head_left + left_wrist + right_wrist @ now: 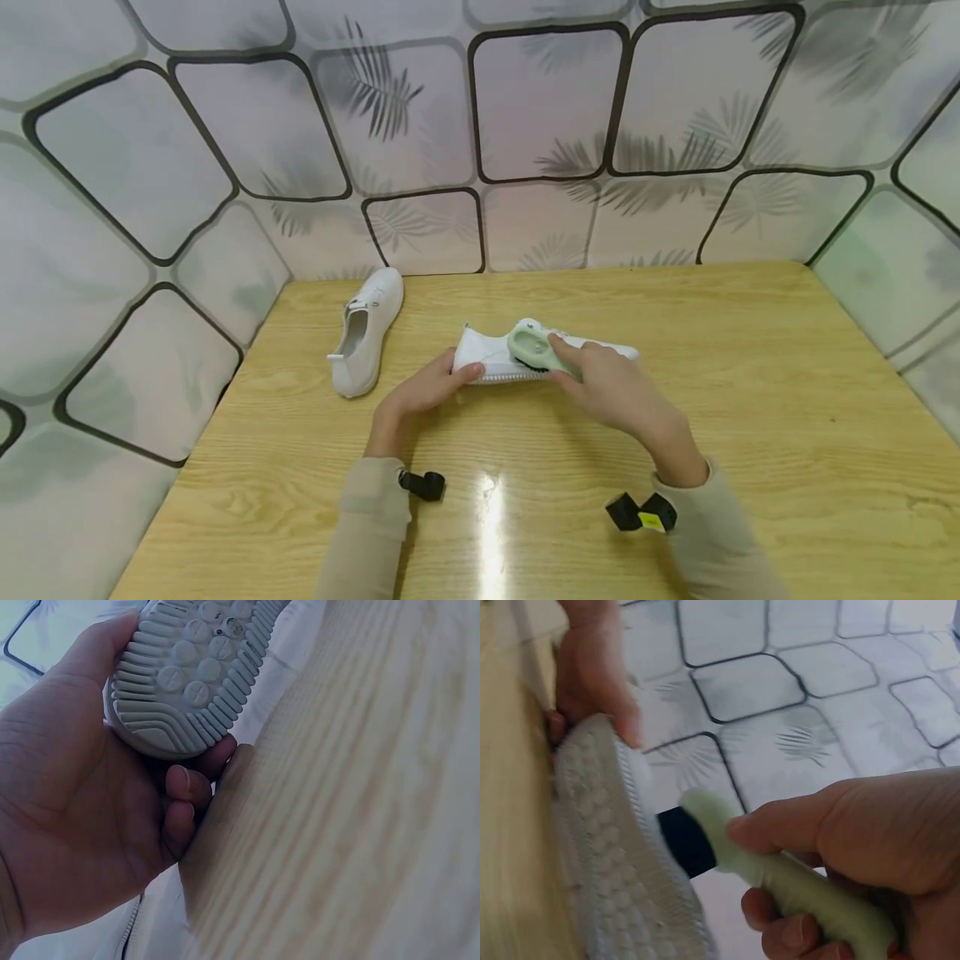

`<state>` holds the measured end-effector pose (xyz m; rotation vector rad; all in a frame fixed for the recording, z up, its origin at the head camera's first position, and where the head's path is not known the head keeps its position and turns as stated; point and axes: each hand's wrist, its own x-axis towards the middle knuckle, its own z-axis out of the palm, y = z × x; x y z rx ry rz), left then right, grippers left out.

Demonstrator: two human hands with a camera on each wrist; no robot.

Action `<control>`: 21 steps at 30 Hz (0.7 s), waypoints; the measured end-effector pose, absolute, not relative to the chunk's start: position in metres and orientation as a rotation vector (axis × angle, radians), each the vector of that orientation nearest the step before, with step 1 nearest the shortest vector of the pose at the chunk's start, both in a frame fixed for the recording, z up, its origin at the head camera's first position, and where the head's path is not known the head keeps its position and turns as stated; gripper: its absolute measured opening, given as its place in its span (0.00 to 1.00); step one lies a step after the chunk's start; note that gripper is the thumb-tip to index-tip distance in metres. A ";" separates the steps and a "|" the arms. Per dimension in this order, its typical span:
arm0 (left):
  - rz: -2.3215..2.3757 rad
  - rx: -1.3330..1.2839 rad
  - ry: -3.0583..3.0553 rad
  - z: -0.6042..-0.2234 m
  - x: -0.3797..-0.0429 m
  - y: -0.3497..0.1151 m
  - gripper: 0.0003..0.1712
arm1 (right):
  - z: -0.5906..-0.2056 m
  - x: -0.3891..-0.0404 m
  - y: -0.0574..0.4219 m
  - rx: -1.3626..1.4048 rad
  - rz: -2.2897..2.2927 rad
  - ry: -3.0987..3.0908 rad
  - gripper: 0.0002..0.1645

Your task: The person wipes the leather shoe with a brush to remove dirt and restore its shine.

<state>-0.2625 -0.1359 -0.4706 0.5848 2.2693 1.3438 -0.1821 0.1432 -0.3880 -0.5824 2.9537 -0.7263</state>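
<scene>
A white shoe (480,350) lies tilted on its side above the table, its ridged sole turned toward the person. My left hand (431,385) grips it by the heel, thumb on the sole edge and fingers behind. In the left wrist view the studded sole (195,667) shows close up, held by the left hand (82,772). My right hand (611,387) holds a pale green brush (531,346) by its handle. The brush's dark bristles (686,840) meet the shoe's side in the right wrist view, with the index finger of the right hand (885,847) along its back.
A second white shoe (365,333) stands upright at the table's back left. The wooden table (750,358) ends against a patterned cloth wall (547,108) at the back and sides. Black wrist cameras are strapped near both sleeves.
</scene>
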 end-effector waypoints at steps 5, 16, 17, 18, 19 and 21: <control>1.376 0.545 2.250 -0.469 -0.260 -0.134 0.28 | -0.386 -0.182 0.149 -0.512 -0.707 2.973 0.34; 1.366 0.500 2.236 -0.469 -0.258 -0.134 0.30 | -0.384 -0.180 0.158 -0.488 -0.748 2.918 0.34; 1.368 0.498 2.239 -0.469 -0.258 -0.134 0.31 | -0.384 -0.180 0.157 -0.483 -0.736 2.935 0.34; 1.368 0.499 2.243 -0.468 -0.259 -0.134 0.31 | -0.385 -0.181 0.156 -0.482 -0.732 2.946 0.34; 1.366 0.499 2.249 -0.468 -0.259 -0.134 0.31 | -0.386 -0.182 0.154 -0.489 -0.727 2.957 0.34; 1.354 0.505 2.256 -0.469 -0.259 -0.134 0.31 | -0.388 -0.183 0.151 -0.522 -0.718 2.968 0.35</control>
